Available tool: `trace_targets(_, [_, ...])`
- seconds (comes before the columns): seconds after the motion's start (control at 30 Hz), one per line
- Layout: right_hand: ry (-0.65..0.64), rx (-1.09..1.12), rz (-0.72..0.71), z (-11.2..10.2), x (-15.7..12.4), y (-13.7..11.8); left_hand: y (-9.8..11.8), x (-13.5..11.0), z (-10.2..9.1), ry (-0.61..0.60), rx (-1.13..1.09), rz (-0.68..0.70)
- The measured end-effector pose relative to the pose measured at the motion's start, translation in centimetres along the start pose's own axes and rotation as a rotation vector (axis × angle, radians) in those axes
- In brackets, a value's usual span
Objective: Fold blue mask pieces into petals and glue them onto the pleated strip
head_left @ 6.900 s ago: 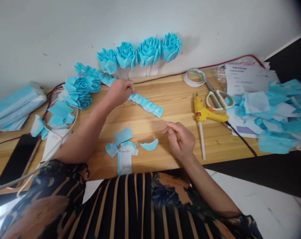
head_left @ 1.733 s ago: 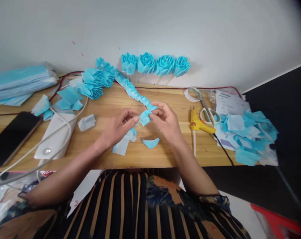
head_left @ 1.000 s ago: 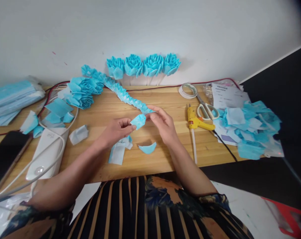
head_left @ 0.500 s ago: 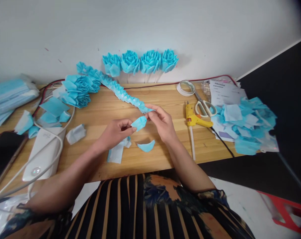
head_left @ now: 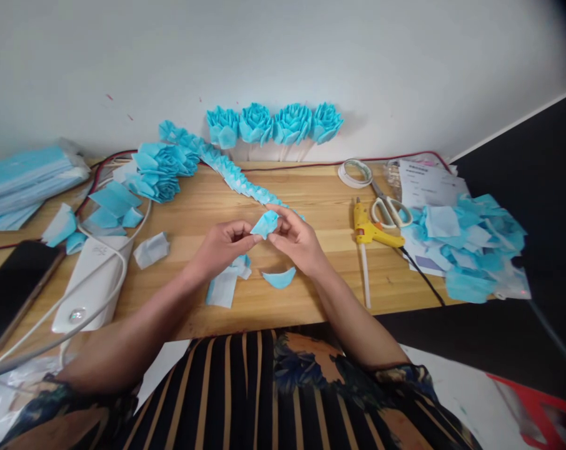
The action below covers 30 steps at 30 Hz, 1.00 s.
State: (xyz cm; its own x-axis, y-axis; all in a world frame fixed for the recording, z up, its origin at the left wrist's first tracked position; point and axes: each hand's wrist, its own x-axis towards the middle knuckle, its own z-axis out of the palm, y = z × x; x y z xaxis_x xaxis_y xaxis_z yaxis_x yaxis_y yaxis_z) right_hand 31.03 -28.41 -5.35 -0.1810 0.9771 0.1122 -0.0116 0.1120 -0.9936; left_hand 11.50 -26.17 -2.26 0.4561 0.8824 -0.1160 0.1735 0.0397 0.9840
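Between my two hands is a blue petal [head_left: 265, 224] of soft fabric-like sheet. My left hand [head_left: 222, 247] pinches its left side between thumb and fingers. My right hand [head_left: 298, 242] is closed on the right side of the same petal, thumb below and fingers above. Just beyond the right fingers ends a long row of overlapping folded blue petals [head_left: 236, 181], running back to the left. Below the hands lie a curved blue scrap [head_left: 279, 277] and a pale blue cut piece [head_left: 221, 287].
Several blue flowers [head_left: 292, 124] lean on the wall; more flowers [head_left: 156, 172] lie left. At right are a yellow glue gun [head_left: 370, 231], scissors [head_left: 390, 211], a tape roll [head_left: 354, 172] and a heap of petals [head_left: 480, 240]. A white power bank [head_left: 93, 281] and phone [head_left: 18, 290] are left.
My right hand has come from the near end of the petal row to the single petal in my left hand. That petal has turned a little. The whole view has shifted slightly.
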Motion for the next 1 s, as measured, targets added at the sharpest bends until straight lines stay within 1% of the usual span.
trace_targets(0.1, [0.023, -0.014, 0.007, -0.1, 0.0, -0.1, 0.4, 0.1, -0.7, -0.005, 0.015, -0.003])
trace_targets(0.23, [0.014, -0.115, -0.018, 0.0, -0.2, -0.4, 1.0, 0.0, -1.4, 0.075, 0.105, 0.016])
trace_targets(0.4, [-0.024, -0.324, -0.119, 0.5, -0.5, -0.7, 1.2, 0.0, -0.9, 0.062, 0.103, 0.049])
trace_targets(0.5, [-0.033, -0.4, -0.17, 0.7, -0.6, -0.9, 1.0, 0.1, -0.8, 0.081, 0.1, 0.061])
trace_targets(0.6, [-0.025, -0.395, -0.179, 0.6, -0.6, -0.9, 0.6, 0.2, -1.0, 0.112, 0.089, 0.038])
trace_targets(0.7, [-0.003, -0.333, -0.192, 0.5, -0.6, -0.8, 0.0, 0.1, -1.3, 0.125, 0.027, -0.002])
trace_targets(0.83, [0.066, -0.268, -0.2, 0.2, -0.5, -0.6, -0.5, 0.1, -1.3, 0.16, -0.011, -0.016])
trace_targets(0.93, [0.11, -0.26, -0.16, 0.1, -0.6, -0.6, -0.3, 0.1, -1.1, 0.196, -0.012, -0.024])
trace_targets(1.0, [0.083, -0.258, -0.139, 0.2, -0.6, -0.8, 0.0, 0.1, -0.9, 0.202, -0.011, -0.017])
